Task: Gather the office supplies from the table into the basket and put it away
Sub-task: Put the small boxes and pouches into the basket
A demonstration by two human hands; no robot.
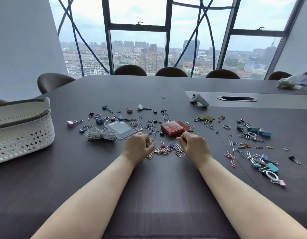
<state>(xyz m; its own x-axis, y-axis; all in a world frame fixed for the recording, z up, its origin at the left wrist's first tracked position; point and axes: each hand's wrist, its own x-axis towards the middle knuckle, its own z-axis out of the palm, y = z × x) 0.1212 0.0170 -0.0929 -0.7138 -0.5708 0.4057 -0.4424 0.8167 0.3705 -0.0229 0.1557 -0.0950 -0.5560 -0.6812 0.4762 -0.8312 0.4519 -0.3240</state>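
Note:
Coloured paper clips (164, 150) and binder clips lie scattered across the dark table (158, 195). My left hand (138, 146) is curled around a bunch of paper clips at the left edge of a small heap. My right hand (195, 144) rests at the heap's right side, fingers pinched together on a clip or two. Just beyond my hands lie a red box (171, 128), a clear badge holder (120, 129) and a coiled white cord (99, 133). The white woven basket (23, 131) stands at the left edge of the table.
More clips and white rings (271, 175) are strewn to the right. A grey controller (199, 100) and a cable slot (236, 98) sit further back, with a plastic bag (294, 82) at the far right. Brown chairs (170, 72) line the far side below the windows.

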